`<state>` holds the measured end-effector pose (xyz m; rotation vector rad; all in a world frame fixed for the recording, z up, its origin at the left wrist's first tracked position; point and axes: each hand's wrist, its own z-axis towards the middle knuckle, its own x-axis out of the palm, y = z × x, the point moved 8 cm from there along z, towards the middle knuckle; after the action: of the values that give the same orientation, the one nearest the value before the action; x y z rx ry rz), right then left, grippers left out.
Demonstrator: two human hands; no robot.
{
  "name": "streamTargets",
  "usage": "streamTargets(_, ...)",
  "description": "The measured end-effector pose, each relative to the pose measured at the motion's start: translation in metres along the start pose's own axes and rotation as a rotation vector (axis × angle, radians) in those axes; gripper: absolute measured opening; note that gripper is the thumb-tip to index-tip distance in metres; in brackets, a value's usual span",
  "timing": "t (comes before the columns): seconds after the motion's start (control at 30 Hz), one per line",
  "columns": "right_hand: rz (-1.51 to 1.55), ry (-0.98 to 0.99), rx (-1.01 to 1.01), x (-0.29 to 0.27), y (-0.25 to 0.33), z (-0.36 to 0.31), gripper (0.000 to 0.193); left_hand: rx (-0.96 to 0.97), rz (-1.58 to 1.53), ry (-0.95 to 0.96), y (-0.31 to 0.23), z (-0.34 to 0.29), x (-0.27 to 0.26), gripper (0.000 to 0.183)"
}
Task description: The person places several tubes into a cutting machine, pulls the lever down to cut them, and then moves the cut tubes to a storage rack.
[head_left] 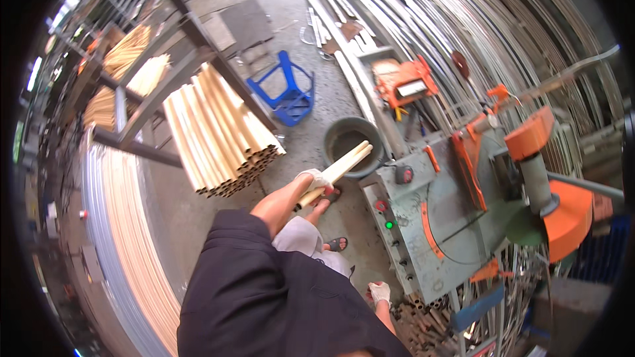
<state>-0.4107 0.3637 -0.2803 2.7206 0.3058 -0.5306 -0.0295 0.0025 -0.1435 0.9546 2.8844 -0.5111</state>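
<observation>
My left hand (318,180), in a whitish glove, is closed around a small bunch of pale gold metal tubes (349,161). The tubes lie slantwise, their far ends over a dark round bucket (335,139) on the floor. Low on the right, my gloved right hand (379,292) hangs beside the front of a grey cutting machine (423,225). Its fingers look curled, with nothing visible in them. A large stack of similar gold tubes (218,132) rests on a dark metal rack (142,112) to the left.
The machine carries an orange-guarded saw head (567,218) and a lit green button (389,225). A blue plastic stool (291,96) lies beyond the bucket. Long metal profiles (423,13) fill the far right. Cut tube pieces (423,330) are heaped below the machine; long wrapped bars (126,225) lie left.
</observation>
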Motion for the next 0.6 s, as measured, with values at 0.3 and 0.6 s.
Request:
streamTargets(0.3,-0.149,0.127,-0.072,-0.013,0.074,0.036,0.027,0.197,-0.364,-0.220,0.226,-0.289,-0.048,0.028)
streamTargets(0.6,-0.234,0.177,-0.205,0.054,0.168,0.034,0.024,0.353,-0.927,-0.735,0.291,-0.251,-0.102,0.029)
